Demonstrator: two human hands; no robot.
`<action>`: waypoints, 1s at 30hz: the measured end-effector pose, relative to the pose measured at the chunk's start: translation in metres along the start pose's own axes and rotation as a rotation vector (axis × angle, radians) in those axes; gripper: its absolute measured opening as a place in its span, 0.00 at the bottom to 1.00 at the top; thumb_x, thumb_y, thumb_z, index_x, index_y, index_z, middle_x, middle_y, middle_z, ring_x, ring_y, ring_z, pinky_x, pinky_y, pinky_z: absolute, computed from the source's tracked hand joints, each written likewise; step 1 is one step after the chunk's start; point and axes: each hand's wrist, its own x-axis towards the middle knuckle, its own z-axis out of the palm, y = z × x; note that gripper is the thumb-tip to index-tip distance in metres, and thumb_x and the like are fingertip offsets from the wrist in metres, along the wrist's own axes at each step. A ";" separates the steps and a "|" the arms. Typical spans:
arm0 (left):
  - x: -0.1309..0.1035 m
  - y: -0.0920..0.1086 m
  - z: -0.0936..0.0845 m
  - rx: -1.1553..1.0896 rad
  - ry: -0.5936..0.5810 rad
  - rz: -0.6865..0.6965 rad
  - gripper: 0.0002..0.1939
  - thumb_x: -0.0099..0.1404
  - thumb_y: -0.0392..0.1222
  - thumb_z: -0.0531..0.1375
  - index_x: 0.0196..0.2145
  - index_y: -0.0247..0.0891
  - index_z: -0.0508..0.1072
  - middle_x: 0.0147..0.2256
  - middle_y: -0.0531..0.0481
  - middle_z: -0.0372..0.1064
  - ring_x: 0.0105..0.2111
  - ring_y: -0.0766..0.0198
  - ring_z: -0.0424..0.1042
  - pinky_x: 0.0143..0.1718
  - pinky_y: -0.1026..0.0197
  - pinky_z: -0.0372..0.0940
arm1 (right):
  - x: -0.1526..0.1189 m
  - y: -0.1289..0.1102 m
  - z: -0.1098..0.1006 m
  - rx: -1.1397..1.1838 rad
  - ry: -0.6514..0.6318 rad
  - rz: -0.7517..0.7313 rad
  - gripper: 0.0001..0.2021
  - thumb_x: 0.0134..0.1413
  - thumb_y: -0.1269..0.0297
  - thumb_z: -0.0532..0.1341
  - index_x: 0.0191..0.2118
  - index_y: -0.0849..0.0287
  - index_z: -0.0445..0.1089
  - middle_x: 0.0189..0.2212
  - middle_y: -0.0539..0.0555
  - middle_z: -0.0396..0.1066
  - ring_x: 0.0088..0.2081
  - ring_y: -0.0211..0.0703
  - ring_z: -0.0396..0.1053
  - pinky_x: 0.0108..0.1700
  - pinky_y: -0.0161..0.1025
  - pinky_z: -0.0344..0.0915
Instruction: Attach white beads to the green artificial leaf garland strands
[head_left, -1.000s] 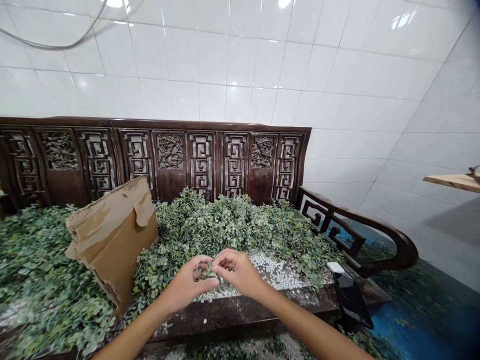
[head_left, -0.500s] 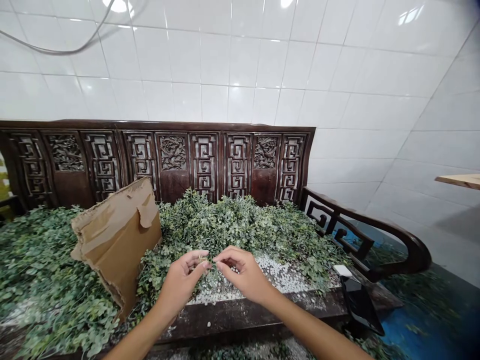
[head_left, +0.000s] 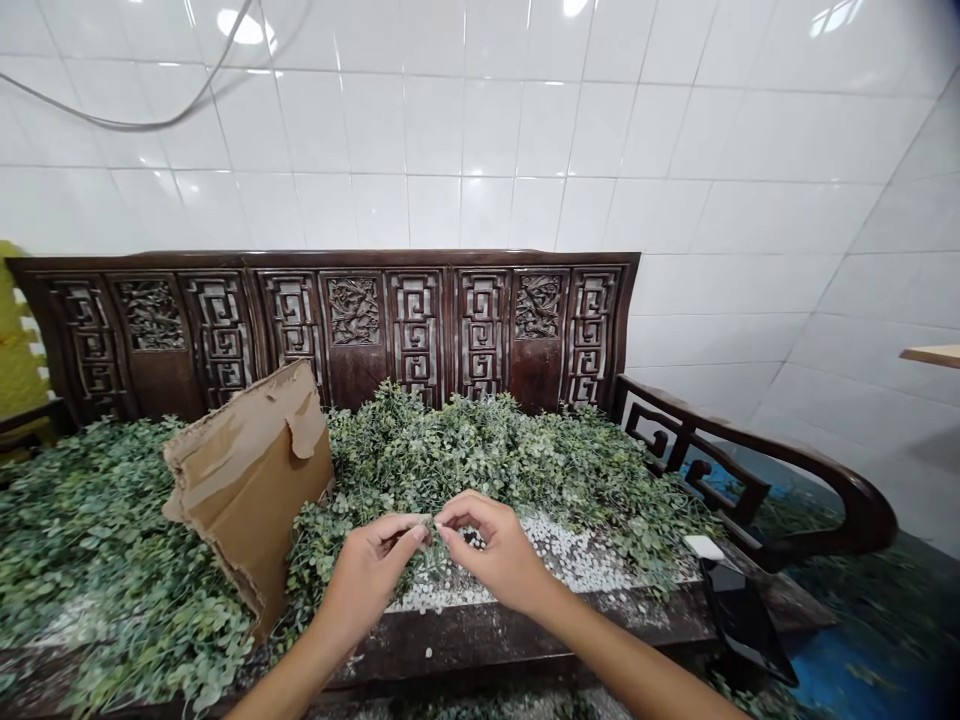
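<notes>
Pinching a small green sprig [head_left: 430, 521] between thumb and fingertips of both left hand [head_left: 375, 557] and right hand [head_left: 496, 548], above white pellets [head_left: 581, 562], apparently manipulating its stem, calling next for steady, opposed fingertip control, before heaped foliage [head_left: 480, 440] and carved backrest [head_left: 356, 370].

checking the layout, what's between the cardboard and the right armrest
The head view shows green leaves between cardboard and armrest, with white bits, left hand and right hand nearer the front.
</notes>
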 end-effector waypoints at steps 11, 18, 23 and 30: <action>-0.010 0.010 0.003 0.200 -0.015 0.080 0.19 0.67 0.52 0.51 0.33 0.37 0.74 0.28 0.51 0.71 0.31 0.61 0.68 0.33 0.65 0.61 | -0.001 0.006 0.004 0.168 0.012 0.093 0.06 0.55 0.62 0.64 0.35 0.57 0.77 0.32 0.54 0.74 0.33 0.42 0.72 0.35 0.38 0.69; -0.012 0.010 0.006 0.235 -0.019 0.102 0.20 0.67 0.53 0.49 0.27 0.37 0.70 0.24 0.53 0.64 0.27 0.64 0.62 0.29 0.66 0.57 | -0.004 0.008 0.008 0.220 0.021 0.138 0.06 0.54 0.62 0.64 0.35 0.58 0.76 0.31 0.53 0.73 0.32 0.40 0.71 0.35 0.37 0.69; -0.012 0.007 0.007 0.202 -0.015 0.086 0.20 0.67 0.53 0.49 0.28 0.37 0.70 0.26 0.52 0.66 0.29 0.63 0.63 0.32 0.65 0.58 | -0.004 0.003 0.009 0.255 0.032 0.128 0.05 0.54 0.63 0.64 0.34 0.58 0.75 0.31 0.53 0.73 0.32 0.39 0.72 0.35 0.36 0.69; -0.011 0.008 0.007 0.158 0.005 0.095 0.18 0.66 0.51 0.52 0.26 0.37 0.71 0.24 0.53 0.65 0.27 0.63 0.63 0.30 0.66 0.59 | -0.004 -0.002 0.009 0.187 0.052 0.098 0.04 0.55 0.65 0.63 0.34 0.58 0.75 0.30 0.53 0.72 0.31 0.40 0.71 0.35 0.37 0.70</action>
